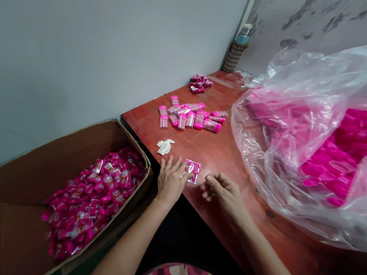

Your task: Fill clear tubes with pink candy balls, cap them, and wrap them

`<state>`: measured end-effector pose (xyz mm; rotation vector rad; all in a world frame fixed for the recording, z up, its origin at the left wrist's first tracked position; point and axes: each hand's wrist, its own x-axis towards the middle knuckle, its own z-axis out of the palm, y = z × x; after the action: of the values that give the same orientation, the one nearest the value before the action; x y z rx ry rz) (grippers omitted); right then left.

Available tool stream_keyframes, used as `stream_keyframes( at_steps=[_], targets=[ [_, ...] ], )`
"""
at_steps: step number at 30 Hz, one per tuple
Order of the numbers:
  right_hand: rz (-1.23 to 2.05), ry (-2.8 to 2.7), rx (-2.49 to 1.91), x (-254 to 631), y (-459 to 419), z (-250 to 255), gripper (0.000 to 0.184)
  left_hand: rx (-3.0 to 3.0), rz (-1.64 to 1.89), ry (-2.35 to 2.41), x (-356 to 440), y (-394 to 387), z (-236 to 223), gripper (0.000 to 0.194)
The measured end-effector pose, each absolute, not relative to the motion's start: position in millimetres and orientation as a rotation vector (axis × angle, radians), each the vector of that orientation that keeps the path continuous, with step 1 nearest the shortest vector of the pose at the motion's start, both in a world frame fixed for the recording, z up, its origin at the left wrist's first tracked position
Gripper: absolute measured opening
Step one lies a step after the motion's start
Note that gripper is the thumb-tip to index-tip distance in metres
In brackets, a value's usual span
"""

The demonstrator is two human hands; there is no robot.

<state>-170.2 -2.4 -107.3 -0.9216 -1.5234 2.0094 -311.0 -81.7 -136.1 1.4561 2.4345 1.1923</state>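
Note:
Close to the table's left edge lies a small, flat pink printed packet with a clear border. My left hand rests beside it, palm down with fingers stretched out, its thumb at the packet's near left corner. Just right of the packet, my right hand has curled fingers, with the thumb against the index finger. Anything inside that pinch is too small or hidden to make out. Beyond my hands, several small pink-capped containers with patterned sleeves lie in a loose pile. A crumpled white scrap sits near my left fingertips.
A cardboard box on the left holds a heap of wrapped pink pieces. To the right, a large clear plastic bag contains bright pink plastic parts. More pink packets and a bottle stand by the wall.

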Motion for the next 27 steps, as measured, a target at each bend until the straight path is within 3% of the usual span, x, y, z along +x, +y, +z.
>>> stream_keyframes(
  at_steps=[5,12,19,24,27],
  targets=[
    [1.926,-1.587,-0.95,-168.9,4.1,-110.3,0.023,1.509,1.136,2.572,-307.5,-74.3,-145.5,0.024],
    [1.72,-1.605,-0.952,-189.5,10.4,-122.0,0.027,1.459,1.39,2.523,-303.4,-75.8,-151.4,0.021],
    [1.894,-1.415,-0.823,-205.4,14.8,-108.7,0.029,1.007,1.722,2.021,-293.8,-88.3,-122.7,0.034],
    [1.925,-1.503,-0.869,-206.9,20.4,-93.3,0.035,0.508,1.619,1.422,-296.2,-89.8,-108.3,0.032],
    [1.894,-1.537,-0.893,-208.2,23.1,-95.5,0.037,0.332,1.636,1.36,-299.5,-90.4,-108.9,0.029]
  ],
)
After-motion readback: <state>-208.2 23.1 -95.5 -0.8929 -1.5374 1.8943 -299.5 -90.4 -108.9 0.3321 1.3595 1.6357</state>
